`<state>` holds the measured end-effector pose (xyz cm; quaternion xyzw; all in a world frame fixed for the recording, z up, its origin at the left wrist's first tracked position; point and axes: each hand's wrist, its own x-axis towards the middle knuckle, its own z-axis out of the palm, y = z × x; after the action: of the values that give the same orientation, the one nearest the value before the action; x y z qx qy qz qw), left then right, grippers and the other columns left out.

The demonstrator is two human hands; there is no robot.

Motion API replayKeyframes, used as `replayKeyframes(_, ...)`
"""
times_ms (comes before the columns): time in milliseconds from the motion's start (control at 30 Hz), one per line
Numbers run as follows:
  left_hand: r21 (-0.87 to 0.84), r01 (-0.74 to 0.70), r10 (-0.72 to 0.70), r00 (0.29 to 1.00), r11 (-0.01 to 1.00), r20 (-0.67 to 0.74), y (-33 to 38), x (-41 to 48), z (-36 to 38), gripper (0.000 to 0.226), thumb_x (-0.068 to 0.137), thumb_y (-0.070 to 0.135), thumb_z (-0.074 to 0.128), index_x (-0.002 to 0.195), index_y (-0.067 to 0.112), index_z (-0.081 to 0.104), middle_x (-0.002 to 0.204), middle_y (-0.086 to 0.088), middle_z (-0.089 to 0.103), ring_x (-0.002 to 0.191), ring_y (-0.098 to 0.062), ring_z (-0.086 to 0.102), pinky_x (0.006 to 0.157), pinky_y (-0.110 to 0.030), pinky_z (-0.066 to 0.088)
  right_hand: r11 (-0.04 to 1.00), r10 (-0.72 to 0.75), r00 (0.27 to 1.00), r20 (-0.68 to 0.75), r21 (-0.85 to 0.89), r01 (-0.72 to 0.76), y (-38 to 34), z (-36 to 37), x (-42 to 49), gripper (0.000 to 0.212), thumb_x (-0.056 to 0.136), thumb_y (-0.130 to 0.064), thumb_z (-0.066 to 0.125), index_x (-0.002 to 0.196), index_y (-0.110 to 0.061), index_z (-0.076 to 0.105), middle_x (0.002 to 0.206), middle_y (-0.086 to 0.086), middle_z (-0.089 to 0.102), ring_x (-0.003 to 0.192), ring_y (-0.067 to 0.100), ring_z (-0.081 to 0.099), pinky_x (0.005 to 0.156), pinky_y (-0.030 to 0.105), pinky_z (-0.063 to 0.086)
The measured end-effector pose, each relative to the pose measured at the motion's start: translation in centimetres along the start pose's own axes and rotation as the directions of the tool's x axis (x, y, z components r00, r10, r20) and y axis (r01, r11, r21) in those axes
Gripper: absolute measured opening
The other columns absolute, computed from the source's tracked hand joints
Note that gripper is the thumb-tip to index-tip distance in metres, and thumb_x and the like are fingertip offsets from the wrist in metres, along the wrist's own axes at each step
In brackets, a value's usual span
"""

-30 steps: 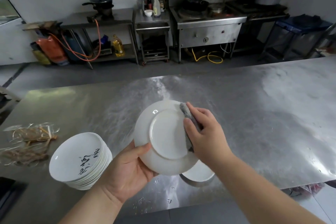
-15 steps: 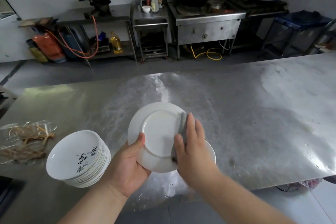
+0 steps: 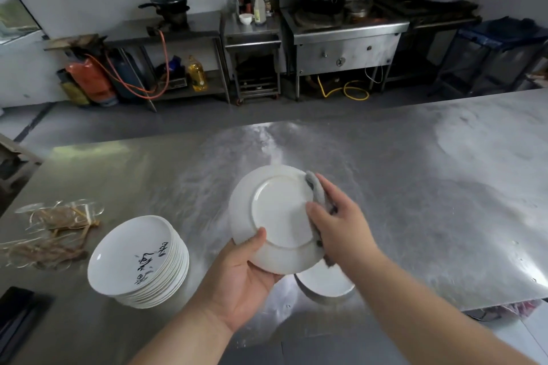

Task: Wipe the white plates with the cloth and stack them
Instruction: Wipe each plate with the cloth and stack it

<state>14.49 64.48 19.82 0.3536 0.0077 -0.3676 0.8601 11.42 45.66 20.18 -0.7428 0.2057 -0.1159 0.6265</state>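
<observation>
Held white plate (image 3: 278, 216) underside-up in left hand (image 3: 237, 284) grip; pinched grey cloth (image 3: 317, 192) over its right rim, right hand (image 3: 341, 225) grip (plate stack (image 3: 139, 261) left on tabletop (image 3: 415, 187)).

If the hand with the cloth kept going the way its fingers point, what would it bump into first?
Probably nothing new: the right hand presses the cloth on the held plate; past its rim only bare table shows, though depth is unclear.

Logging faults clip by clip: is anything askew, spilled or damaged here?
Nothing looks damaged. The stack of plates leans sideways, though the wide lens may exaggerate it. Beside it, straw ties and clear wrapping lie scattered on the counter.
</observation>
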Motion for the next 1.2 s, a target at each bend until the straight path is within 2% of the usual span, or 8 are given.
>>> replayKeyframes(200,0.017,0.028,-0.025,0.991,0.999,-0.128,2.1,0.9,-0.5,0.046,0.1,0.038,0.058,0.133,0.009,0.073,0.143,-0.018,0.066,0.128,-0.031,0.067,0.089,-0.043,0.063,0.925,-0.131,0.96,0.247,-0.319,0.209,-2.8,-1.9,3.3,0.045,0.101,-0.037,0.06,0.144,-0.05,0.055,0.129,-0.028,0.062,0.118,-0.006,0.058,0.097,0.019,0.044)
replayKeyframes(400,-0.009,-0.016,0.014,0.978,1.0,-0.208,1.8,1.6,0.3,0.057,0.1,0.039,0.052,0.146,0.006,0.057,0.138,-0.02,0.068,0.12,-0.033,0.072,0.08,-0.045,0.065,0.959,-0.107,0.991,0.085,-0.254,0.125,2.9,4.1,-6.6,0.088,0.089,-0.08,0.027,0.155,-0.052,-0.022,0.164,-0.021,-0.024,0.149,0.023,0.035,0.117,0.038,0.037)
replayKeyframes(467,-0.017,-0.01,0.007,0.977,1.0,-0.212,1.2,1.5,0.3,0.058,0.098,0.038,0.054,0.147,0.007,0.057,0.138,-0.02,0.068,0.118,-0.033,0.073,0.078,-0.045,0.065,0.967,-0.045,0.996,0.073,-0.247,0.062,3.3,4.1,-6.0,0.094,0.083,-0.087,0.025,0.155,-0.051,-0.024,0.163,-0.019,-0.033,0.156,0.027,0.024,0.125,0.042,0.028)
replayKeyframes(667,-0.022,-0.069,0.061,0.97,0.997,-0.237,0.8,2.2,1.3,0.055,0.105,0.039,0.048,0.151,0.01,0.053,0.145,-0.017,0.064,0.131,-0.033,0.065,0.096,-0.047,0.061,0.939,-0.115,0.993,0.008,-0.325,0.111,0.2,0.7,0.9,0.061,0.106,-0.047,0.03,0.164,-0.031,0.018,0.171,-0.005,0.017,0.157,0.014,0.017,0.118,0.023,0.017)
replayKeyframes(900,-0.074,0.135,-0.15,0.949,0.988,-0.276,-0.4,3.9,3.0,0.065,0.107,0.055,0.046,0.143,0.002,0.059,0.13,-0.029,0.07,0.114,-0.045,0.072,0.083,-0.051,0.064,0.927,-0.118,0.981,0.154,-0.336,0.164,2.8,5.2,-7.3,0.078,0.091,-0.071,0.009,0.147,-0.041,-0.035,0.151,-0.018,-0.055,0.148,0.001,-0.038,0.129,0.034,0.0)
replayKeyframes(1067,-0.05,0.021,-0.033,0.967,0.999,-0.253,-0.8,4.8,2.9,0.051,0.113,0.04,0.036,0.144,0.006,0.058,0.136,-0.02,0.07,0.123,-0.035,0.07,0.102,-0.052,0.053,0.963,-0.102,0.994,-0.035,-0.253,0.09,3.2,0.6,-2.3,0.065,0.105,-0.057,0.022,0.164,-0.031,0.016,0.173,-0.003,0.008,0.147,-0.016,0.016,0.113,0.026,0.037)
replayKeyframes(1133,-0.025,0.031,-0.037,0.96,0.999,-0.278,-1.2,4.8,2.5,0.045,0.113,0.035,0.039,0.142,0.009,0.06,0.133,-0.015,0.073,0.118,-0.029,0.073,0.089,-0.046,0.061,0.968,0.056,0.996,-0.075,-0.24,-0.072,3.7,-2.5,0.2,0.031,0.109,-0.047,0.034,0.131,-0.043,0.055,0.129,-0.009,0.065,0.115,0.007,0.061,0.084,0.027,0.049)
replayKeyframes(1200,0.018,0.091,-0.08,0.943,0.996,-0.322,-2.3,4.5,1.6,0.041,0.111,0.033,0.043,0.139,0.01,0.063,0.127,-0.013,0.076,0.11,-0.027,0.076,0.075,-0.041,0.066,0.916,0.119,0.993,-0.027,-0.383,-0.12,4.8,-5.8,1.6,0.033,0.107,-0.046,0.044,0.082,-0.031,0.059,0.071,-0.014,0.065,0.074,0.014,0.063,0.06,0.022,0.044)
